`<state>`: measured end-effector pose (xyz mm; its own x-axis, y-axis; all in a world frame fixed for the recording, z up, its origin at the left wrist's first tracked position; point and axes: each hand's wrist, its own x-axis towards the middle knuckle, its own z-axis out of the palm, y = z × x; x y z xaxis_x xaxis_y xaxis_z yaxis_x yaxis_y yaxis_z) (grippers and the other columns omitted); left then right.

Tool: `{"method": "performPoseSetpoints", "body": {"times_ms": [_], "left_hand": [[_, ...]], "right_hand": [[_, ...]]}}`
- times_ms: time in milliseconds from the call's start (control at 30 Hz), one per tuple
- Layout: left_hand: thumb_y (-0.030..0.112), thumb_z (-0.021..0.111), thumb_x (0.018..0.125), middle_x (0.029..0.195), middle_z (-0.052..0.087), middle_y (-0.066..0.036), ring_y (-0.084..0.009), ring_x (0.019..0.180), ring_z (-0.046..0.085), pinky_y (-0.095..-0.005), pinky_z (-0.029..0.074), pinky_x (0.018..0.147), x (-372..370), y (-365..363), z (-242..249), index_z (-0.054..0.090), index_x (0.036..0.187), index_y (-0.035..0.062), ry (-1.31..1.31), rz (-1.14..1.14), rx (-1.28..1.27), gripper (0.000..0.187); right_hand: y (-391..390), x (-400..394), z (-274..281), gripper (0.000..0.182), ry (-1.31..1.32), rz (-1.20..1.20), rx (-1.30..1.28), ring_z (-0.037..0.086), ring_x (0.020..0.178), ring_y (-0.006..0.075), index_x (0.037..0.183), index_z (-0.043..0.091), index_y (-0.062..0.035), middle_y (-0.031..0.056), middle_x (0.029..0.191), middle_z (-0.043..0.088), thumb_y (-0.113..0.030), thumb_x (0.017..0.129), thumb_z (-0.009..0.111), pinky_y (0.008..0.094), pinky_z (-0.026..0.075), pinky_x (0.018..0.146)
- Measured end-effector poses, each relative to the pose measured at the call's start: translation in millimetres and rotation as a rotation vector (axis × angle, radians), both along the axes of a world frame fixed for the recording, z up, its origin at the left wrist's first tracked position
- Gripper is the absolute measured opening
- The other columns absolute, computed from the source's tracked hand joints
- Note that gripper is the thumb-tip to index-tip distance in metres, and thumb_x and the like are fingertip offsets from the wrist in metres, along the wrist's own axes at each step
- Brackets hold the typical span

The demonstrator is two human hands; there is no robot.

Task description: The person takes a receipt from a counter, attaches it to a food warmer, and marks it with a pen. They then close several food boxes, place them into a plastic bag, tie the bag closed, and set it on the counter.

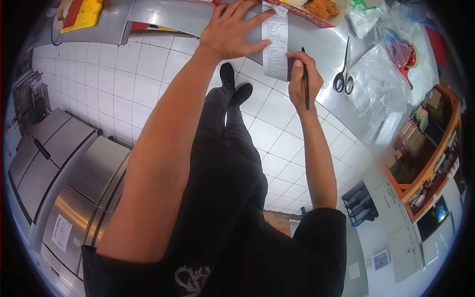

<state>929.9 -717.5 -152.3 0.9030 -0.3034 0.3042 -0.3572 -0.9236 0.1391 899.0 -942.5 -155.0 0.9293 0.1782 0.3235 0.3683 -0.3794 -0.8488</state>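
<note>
A long white paper receipt (275, 43) lies on a steel counter (316, 47), its lower end hanging over the counter's edge. My left hand (232, 30) rests flat on the counter with fingers spread, pressing the receipt's left side. My right hand (303, 79) grips a black pen (305, 79) just right of the receipt's lower end, thumb near the paper.
Scissors (343, 74) lie on the counter to the right, beside clear plastic bags (378, 74) and a tape roll (406, 54). A red tray with fried food (321, 9) sits behind the receipt. Steel fridge units (64, 168) stand left on a white tiled floor (123, 74). Orange shelves (425, 143) stand right.
</note>
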Motion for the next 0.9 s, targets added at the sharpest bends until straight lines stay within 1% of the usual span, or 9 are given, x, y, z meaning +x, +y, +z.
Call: {"method": "performPoseSetpoints", "body": {"times_ms": [133,233,400,467,567,600,667,800,900], "left_hand": [[0.061,0.065,0.081,0.139,0.049,-0.012,-0.0274,0.128,0.045,-0.0469,0.036,0.102,1.8,-1.3,-10.9,0.053,0.140,0.0314,0.030,-0.013,-0.072,0.067],[0.061,0.064,0.081,0.136,0.051,-0.015,-0.0318,0.126,0.047,-0.0513,0.040,0.098,0.1,6.1,-8.5,0.053,0.140,0.0286,0.035,-0.004,-0.088,0.068],[0.064,0.060,0.082,0.138,0.050,-0.015,-0.0324,0.130,0.045,-0.0573,0.032,0.106,0.2,5.9,-4.6,0.050,0.143,0.0276,0.120,0.002,-0.145,0.072],[0.064,0.060,0.082,0.140,0.048,-0.015,-0.0321,0.131,0.044,-0.0573,0.030,0.108,-0.5,8.0,-0.6,0.049,0.143,0.0279,0.123,0.015,-0.144,0.071],[0.063,0.059,0.082,0.141,0.047,-0.015,-0.0308,0.132,0.042,-0.0559,0.030,0.108,-1.3,9.2,-1.1,0.050,0.142,0.0272,0.139,0.016,-0.180,0.070],[0.063,0.058,0.083,0.141,0.047,-0.014,-0.0301,0.133,0.042,-0.0549,0.030,0.108,-1.1,9.3,-1.8,0.050,0.142,0.0269,0.148,0.011,-0.189,0.070],[0.063,0.058,0.083,0.142,0.047,-0.013,-0.0294,0.133,0.041,-0.0538,0.030,0.108,-0.8,10.6,-1.1,0.050,0.142,0.0266,0.151,0.007,-0.205,0.069],[0.061,0.058,0.084,0.142,0.046,-0.013,-0.0304,0.133,0.041,-0.0522,0.031,0.108,-1.1,9.6,-3.9,0.049,0.142,0.0260,0.147,0.000,-0.259,0.069],[0.061,0.057,0.084,0.144,0.044,-0.014,-0.0319,0.135,0.039,-0.0537,0.033,0.109,-0.1,12.5,-8.0,0.048,0.143,0.0252,0.178,-0.028,-0.267,0.070]], "right_hand": [[-0.6,0.4,-9.0,0.017,-0.064,-0.039,-0.087,0.062,0.064,0.0181,0.105,0.065,-0.0022,0.0121,0.088,0.068,0.002,0.091,0.057,0.0282,0.049,0.058],[10.3,1.2,-10.0,0.023,0.049,-0.206,-0.096,0.061,0.065,0.0139,0.111,0.065,-0.0042,0.0084,0.092,0.069,0.002,0.090,0.056,0.0278,0.048,0.058],[8.5,-1.8,-21.1,0.028,0.108,-0.371,-0.008,0.059,0.071,0.0110,0.117,0.064,-0.0008,0.0077,0.092,0.068,0.001,0.092,0.053,0.0273,0.049,0.064],[15.2,-1.4,-5.1,0.029,0.144,-0.439,-0.158,0.056,0.068,0.0126,0.119,0.063,0.0009,0.0079,0.086,0.065,0.001,0.092,0.052,0.0282,0.048,0.063],[20.4,4.1,-7.1,0.036,-0.001,-0.453,-0.215,0.049,0.064,0.0138,0.123,0.062,0.0002,0.0044,0.077,0.057,0.002,0.090,0.050,0.0285,0.044,0.060],[22.3,5.1,-4.8,0.036,-0.011,-0.444,-0.211,0.049,0.064,0.0138,0.123,0.062,0.0002,0.0044,0.077,0.057,0.002,0.090,0.050,0.0285,0.044,0.060],[24.2,4.6,-0.7,0.037,0.144,-0.460,-0.189,0.050,0.064,0.0141,0.125,0.062,-0.0007,0.0045,0.076,0.056,0.002,0.090,0.050,0.0283,0.045,0.060],[25.9,6.8,-0.4,0.033,0.065,-0.406,-0.317,0.049,0.063,0.0120,0.123,0.062,-0.0007,0.0043,0.078,0.057,-0.001,0.092,0.052,0.0267,0.043,0.058],[27.5,10.5,-8.5,0.032,0.141,-0.431,-0.279,0.051,0.064,0.0121,0.124,0.059,-0.0007,0.0057,0.079,0.058,-0.003,0.093,0.052,0.0261,0.044,0.059]]}}
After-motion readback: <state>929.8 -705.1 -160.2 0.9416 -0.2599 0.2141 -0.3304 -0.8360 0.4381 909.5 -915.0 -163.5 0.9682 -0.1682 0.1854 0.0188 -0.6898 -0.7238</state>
